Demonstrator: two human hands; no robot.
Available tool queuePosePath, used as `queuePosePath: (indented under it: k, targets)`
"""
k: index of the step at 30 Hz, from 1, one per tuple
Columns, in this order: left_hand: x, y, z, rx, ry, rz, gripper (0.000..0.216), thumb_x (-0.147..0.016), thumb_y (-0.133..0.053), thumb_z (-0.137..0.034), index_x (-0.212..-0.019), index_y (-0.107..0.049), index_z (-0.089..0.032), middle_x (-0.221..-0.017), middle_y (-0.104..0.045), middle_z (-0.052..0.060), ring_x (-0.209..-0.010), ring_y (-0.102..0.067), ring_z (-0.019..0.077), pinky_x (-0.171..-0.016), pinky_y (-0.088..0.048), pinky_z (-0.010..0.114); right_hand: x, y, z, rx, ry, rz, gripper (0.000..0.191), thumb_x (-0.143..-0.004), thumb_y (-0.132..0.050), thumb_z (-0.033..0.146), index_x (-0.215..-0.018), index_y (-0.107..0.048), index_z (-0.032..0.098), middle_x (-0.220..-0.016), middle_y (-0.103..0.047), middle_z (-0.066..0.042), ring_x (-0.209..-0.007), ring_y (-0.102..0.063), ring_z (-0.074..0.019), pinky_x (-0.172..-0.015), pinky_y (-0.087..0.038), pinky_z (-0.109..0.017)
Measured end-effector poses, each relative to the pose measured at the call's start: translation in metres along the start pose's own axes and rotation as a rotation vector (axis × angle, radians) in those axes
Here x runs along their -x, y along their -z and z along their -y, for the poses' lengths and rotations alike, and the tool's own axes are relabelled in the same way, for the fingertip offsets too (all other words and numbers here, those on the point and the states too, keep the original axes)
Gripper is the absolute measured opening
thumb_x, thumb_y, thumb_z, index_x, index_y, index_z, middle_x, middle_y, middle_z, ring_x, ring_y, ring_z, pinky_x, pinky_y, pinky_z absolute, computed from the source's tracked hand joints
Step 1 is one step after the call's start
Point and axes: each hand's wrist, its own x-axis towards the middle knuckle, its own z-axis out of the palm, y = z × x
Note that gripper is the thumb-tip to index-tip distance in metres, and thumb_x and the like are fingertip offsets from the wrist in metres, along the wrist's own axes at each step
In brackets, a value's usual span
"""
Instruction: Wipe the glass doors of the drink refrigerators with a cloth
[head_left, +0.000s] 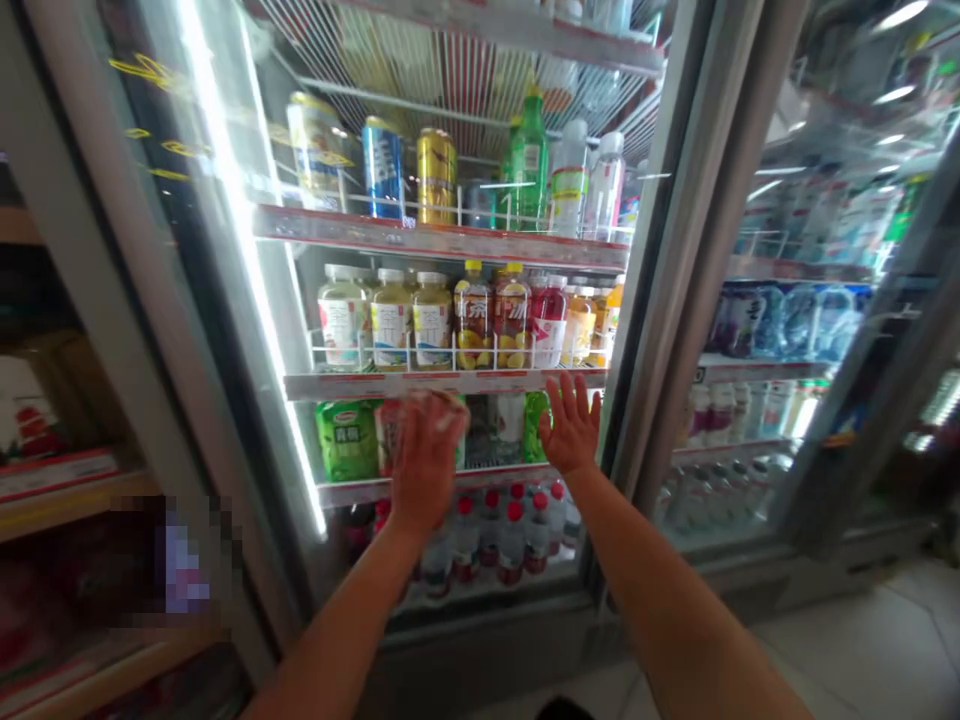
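Observation:
My left hand (424,462) reaches into the open cooler at the third shelf. Its fingers curl round a blurred bottle (439,408) with a pale top and a reddish label. A green drink pack (346,438) stands just left of it. My right hand (570,425) is open with its fingers spread, palm toward the shelf beside a green bottle (534,420), and holds nothing. Right above both hands runs the shelf rail (450,383) under a row of tea and juice bottles (472,318). Red-capped bottles (514,530) fill the shelf below my wrists.
The cooler's glass door (172,300) is swung open on the left, with a bright light strip along the frame. Cans (382,165) and tall bottles (531,160) stand on the upper shelf. A second cooler (795,320) with its door closed stands to the right. Wooden shelving (60,480) is at far left.

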Motion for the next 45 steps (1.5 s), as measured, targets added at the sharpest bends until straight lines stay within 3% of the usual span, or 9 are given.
queuePosePath:
  k: [3, 8, 10, 15, 22, 27, 34, 40, 45]
  targets:
    - [0.022, -0.004, -0.003, 0.003, -0.315, 0.226, 0.065, -0.089, -0.049, -0.004, -0.147, -0.046, -0.033, -0.159, -0.038, 0.0, -0.152, -0.022, 0.02, -0.128, -0.016, 0.043, 0.0, 0.0, 0.0, 0.023, -0.004, -0.005, 0.059, -0.098, -0.043, 0.031, -0.156, -0.034, 0.022, -0.155, -0.045, -0.01, -0.151, -0.026, -0.0261, -0.123, -0.013, -0.051]
    - [0.014, 0.005, 0.024, -0.108, 0.198, -0.087, 0.061, -0.094, -0.05, -0.012, -0.152, -0.04, -0.026, -0.165, -0.021, 0.008, -0.153, -0.016, 0.0301, -0.125, -0.021, 0.055, 0.001, 0.001, 0.0, 0.044, -0.029, 0.057, 0.055, -0.099, -0.04, 0.032, -0.153, -0.039, 0.023, -0.156, -0.044, -0.008, -0.152, -0.025, -0.0257, -0.123, -0.013, -0.05]
    - [0.015, 0.005, 0.02, -0.07, 0.249, -0.113, 0.066, -0.094, -0.05, -0.012, -0.156, -0.032, -0.024, -0.167, -0.011, 0.009, -0.154, -0.011, 0.0317, -0.125, -0.022, 0.055, 0.001, 0.001, -0.001, 0.041, -0.036, 0.073, 0.054, -0.099, -0.04, 0.033, -0.153, -0.04, 0.023, -0.156, -0.043, -0.008, -0.152, -0.024, -0.0255, -0.123, -0.013, -0.05]
    - [0.026, -0.004, 0.001, 0.012, -0.247, 0.237, 0.074, -0.089, -0.052, -0.006, -0.155, -0.033, -0.034, -0.16, -0.036, 0.001, -0.153, -0.019, 0.0236, -0.128, -0.016, 0.047, 0.001, 0.003, -0.001, 0.03, -0.047, 0.088, 0.055, -0.1, -0.039, 0.033, -0.154, -0.037, 0.024, -0.157, -0.042, -0.007, -0.152, -0.022, -0.0245, -0.123, -0.012, -0.05]
    - [0.004, 0.001, 0.019, -0.082, 0.273, -0.123, 0.067, -0.094, -0.05, -0.012, -0.156, -0.032, -0.025, -0.167, -0.014, 0.01, -0.154, -0.01, 0.0334, -0.122, -0.023, 0.059, 0.001, 0.002, 0.0, 0.035, -0.04, 0.094, 0.057, -0.1, -0.038, 0.034, -0.155, -0.036, 0.023, -0.157, -0.041, -0.008, -0.153, -0.022, -0.0255, -0.124, -0.011, -0.051]
    - [0.019, -0.001, 0.005, 0.009, -0.184, 0.217, 0.068, -0.09, -0.053, -0.009, -0.152, -0.04, -0.033, -0.16, -0.036, 0.002, -0.153, -0.02, 0.0255, -0.126, -0.019, 0.049, 0.001, 0.003, 0.0, 0.041, -0.035, 0.087, 0.057, -0.1, -0.038, 0.033, -0.156, -0.035, 0.023, -0.158, -0.04, -0.008, -0.153, -0.019, -0.0251, -0.124, -0.01, -0.051]
    - [-0.019, 0.015, 0.035, -0.064, 0.284, -0.121, 0.056, -0.094, -0.052, -0.016, -0.15, -0.044, -0.018, -0.164, -0.022, 0.014, -0.153, -0.015, 0.0346, -0.123, -0.019, 0.06, 0.003, 0.002, 0.0, 0.031, -0.034, 0.082, 0.059, -0.099, -0.04, 0.034, -0.157, -0.031, 0.023, -0.158, -0.04, -0.009, -0.153, -0.021, -0.0256, -0.124, -0.011, -0.051]
    - [-0.014, 0.015, 0.024, -0.026, -0.264, 0.258, 0.066, -0.092, -0.052, -0.009, -0.15, -0.04, -0.038, -0.157, -0.04, -0.001, -0.151, -0.025, 0.0248, -0.126, -0.019, 0.051, 0.001, 0.001, -0.001, 0.036, -0.024, 0.054, 0.056, -0.099, -0.04, 0.033, -0.154, -0.036, 0.023, -0.156, -0.043, -0.01, -0.151, -0.024, -0.0262, -0.123, -0.012, -0.052]
    - [-0.056, 0.031, 0.044, -0.157, 0.179, 0.009, 0.057, -0.093, -0.055, -0.017, -0.149, -0.046, -0.023, -0.161, -0.033, 0.012, -0.15, -0.024, 0.035, -0.122, -0.023, 0.058, 0.003, 0.005, 0.003, 0.03, -0.018, 0.06, 0.054, -0.098, -0.04, 0.031, -0.151, -0.04, 0.021, -0.153, -0.046, -0.011, -0.149, -0.027, -0.0272, -0.121, -0.014, -0.052]
